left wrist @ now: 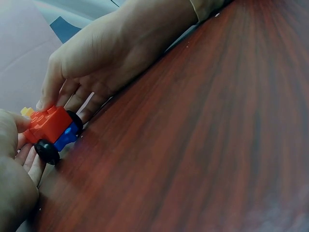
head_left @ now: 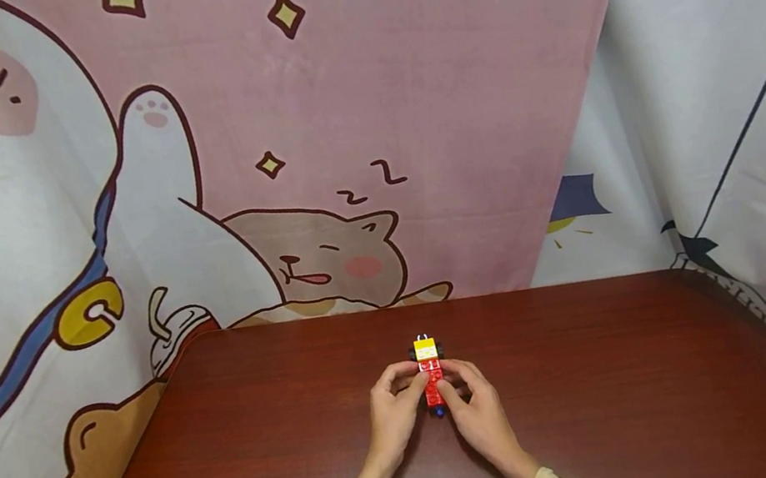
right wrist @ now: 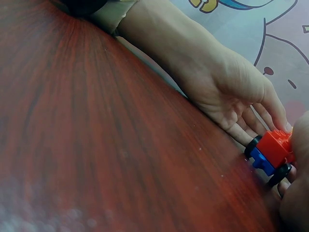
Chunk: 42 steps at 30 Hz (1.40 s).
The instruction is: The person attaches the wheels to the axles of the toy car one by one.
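Observation:
In the head view a toy brick car points away from me between both hands, its long red body ending in a yellow block at the far end. My left hand grips its left side, thumb on the red bricks. The right hand holds the right side the same way. Seen from the left wrist, the car's near end shows a red brick over a blue base, with a black wheel low by the tabletop. Fingers hide much of the car's sides.
The dark red-brown wooden table extends around the hands. Behind it hangs a pink and white cloth printed with cartoon animals. A white cloth hangs along the right side.

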{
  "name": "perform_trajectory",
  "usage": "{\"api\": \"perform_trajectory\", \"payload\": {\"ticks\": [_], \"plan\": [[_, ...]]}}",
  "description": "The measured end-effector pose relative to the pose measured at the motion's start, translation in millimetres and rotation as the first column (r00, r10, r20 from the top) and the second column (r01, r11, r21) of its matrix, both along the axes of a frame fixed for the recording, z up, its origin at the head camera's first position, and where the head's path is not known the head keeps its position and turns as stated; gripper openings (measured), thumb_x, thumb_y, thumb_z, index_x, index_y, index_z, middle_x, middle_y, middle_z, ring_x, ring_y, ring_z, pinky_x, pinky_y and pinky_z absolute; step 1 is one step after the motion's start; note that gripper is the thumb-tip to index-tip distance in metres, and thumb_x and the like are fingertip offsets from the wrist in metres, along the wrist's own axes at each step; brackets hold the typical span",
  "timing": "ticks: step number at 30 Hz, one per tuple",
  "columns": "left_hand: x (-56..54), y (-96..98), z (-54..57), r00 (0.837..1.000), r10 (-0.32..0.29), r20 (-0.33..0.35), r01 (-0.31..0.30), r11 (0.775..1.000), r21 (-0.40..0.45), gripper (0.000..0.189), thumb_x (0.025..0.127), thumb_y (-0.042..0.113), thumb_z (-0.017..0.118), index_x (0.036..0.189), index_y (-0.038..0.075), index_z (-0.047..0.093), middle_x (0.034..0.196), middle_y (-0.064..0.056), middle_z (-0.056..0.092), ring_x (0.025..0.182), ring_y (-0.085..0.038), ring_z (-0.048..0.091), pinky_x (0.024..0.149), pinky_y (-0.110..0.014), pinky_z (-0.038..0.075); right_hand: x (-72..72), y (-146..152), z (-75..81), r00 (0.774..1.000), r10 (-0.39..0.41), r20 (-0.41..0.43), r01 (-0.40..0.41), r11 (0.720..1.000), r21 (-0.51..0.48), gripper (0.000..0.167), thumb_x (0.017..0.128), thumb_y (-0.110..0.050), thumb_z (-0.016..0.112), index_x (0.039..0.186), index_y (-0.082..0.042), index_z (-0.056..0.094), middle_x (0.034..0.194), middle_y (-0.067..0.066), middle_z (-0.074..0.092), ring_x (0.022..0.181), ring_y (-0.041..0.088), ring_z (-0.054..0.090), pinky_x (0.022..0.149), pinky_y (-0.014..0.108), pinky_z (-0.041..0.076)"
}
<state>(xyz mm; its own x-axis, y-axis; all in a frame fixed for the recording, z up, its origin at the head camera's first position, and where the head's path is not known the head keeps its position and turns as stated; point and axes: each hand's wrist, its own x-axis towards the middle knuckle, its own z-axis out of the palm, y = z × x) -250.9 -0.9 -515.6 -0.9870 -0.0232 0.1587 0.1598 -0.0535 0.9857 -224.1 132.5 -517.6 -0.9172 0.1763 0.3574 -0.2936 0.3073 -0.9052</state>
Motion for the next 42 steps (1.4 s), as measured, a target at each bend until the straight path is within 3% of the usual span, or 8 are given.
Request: {"api": "perform_trajectory", "payload": {"ticks": [10, 18, 23, 29, 32, 39, 42], "plan": [[2.5, -1.3, -0.9, 1.0, 0.0, 0.027, 0.0, 1.0, -0.011, 0.024, 0.087, 0.012, 0.076, 0.108, 0.003, 0.069, 0.101, -0.016, 0.07, 0.09, -0.017, 0.065, 0.072, -0.019, 0.053, 1.6, -5.7, -2.2, 1.0, -0.011, -0.008, 0.011, 1.0, -0.009, 0.033, 0.092, 0.005, 0.065, 0.124, 0.001, 0.064, 0.123, 0.016, 0.064, 0.103, 0.031, 0.064, 0.081, 0.023, 0.053], [2.7, -2.0, 3.1, 1.0, -0.025, -0.008, 0.025, 0.999, -0.038, 0.022, 0.089, 0.013, 0.075, 0.107, 0.003, 0.069, 0.101, -0.015, 0.07, 0.086, -0.013, 0.064, 0.072, -0.018, 0.052, 3.0, -2.6, 1.8, 1.0, 0.01, -0.021, -0.01, 1.0, -0.003, 0.033, 0.094, -0.003, 0.066, 0.127, -0.009, 0.064, 0.124, 0.007, 0.063, 0.106, 0.021, 0.063, 0.085, 0.023, 0.053], [2.2, -3.4, 2.6, 0.998, -0.045, -0.042, 0.042, 0.997, -0.066, 0.019, 0.089, 0.01, 0.073, 0.104, 0.0, 0.068, 0.1, -0.018, 0.069, 0.081, -0.011, 0.063, 0.07, -0.017, 0.052, 3.0, -3.7, 3.5, 0.999, 0.015, 0.031, -0.014, 1.0, -0.02, 0.037, 0.093, -0.002, 0.066, 0.129, -0.008, 0.061, 0.125, 0.008, 0.061, 0.105, 0.022, 0.062, 0.084, 0.021, 0.052], [0.5, -2.1, 3.0, 0.999, -0.021, -0.033, 0.019, 0.997, -0.072, 0.015, 0.089, 0.007, 0.072, 0.101, 0.0, 0.068, 0.097, -0.018, 0.069, 0.077, -0.009, 0.061, 0.066, -0.016, 0.05, 0.1, -4.6, 3.6, 0.998, 0.023, 0.066, -0.021, 0.999, -0.036, 0.037, 0.093, -0.003, 0.066, 0.13, -0.007, 0.06, 0.125, 0.01, 0.06, 0.108, 0.025, 0.061, 0.086, 0.023, 0.052], [1.6, -0.3, 6.5, 1.0, -0.009, -0.024, 0.006, 0.996, -0.091, 0.013, 0.089, 0.004, 0.071, 0.1, -0.002, 0.067, 0.095, -0.019, 0.068, 0.076, -0.009, 0.06, 0.065, -0.015, 0.048, 0.6, -3.1, 4.9, 0.997, 0.02, 0.078, -0.019, 1.0, -0.018, 0.036, 0.094, -0.004, 0.065, 0.129, -0.009, 0.061, 0.122, 0.008, 0.061, 0.104, 0.023, 0.061, 0.085, 0.022, 0.052], [17.2, -0.9, 29.4, 0.998, -0.03, -0.05, 0.026, 0.996, -0.085, 0.013, 0.089, 0.0, 0.069, 0.097, -0.009, 0.064, 0.091, -0.023, 0.066, 0.074, -0.01, 0.058, 0.062, -0.016, 0.046, 2.1, 0.2, 3.0, 0.997, 0.028, 0.077, -0.027, 1.0, -0.012, 0.034, 0.095, -0.006, 0.065, 0.128, -0.011, 0.062, 0.12, 0.007, 0.062, 0.103, 0.021, 0.061, 0.085, 0.023, 0.051], [18.4, -1.1, 29.3, 0.998, -0.041, -0.051, 0.037, 0.996, -0.076, 0.014, 0.089, 0.001, 0.069, 0.097, -0.008, 0.064, 0.092, -0.023, 0.066, 0.074, -0.01, 0.058, 0.062, -0.016, 0.046, 1.9, 0.6, 1.2, 0.997, 0.027, 0.074, -0.026, 1.0, -0.017, 0.033, 0.095, -0.008, 0.065, 0.128, -0.011, 0.062, 0.12, 0.006, 0.062, 0.104, 0.02, 0.061, 0.085, 0.022, 0.051]]}}
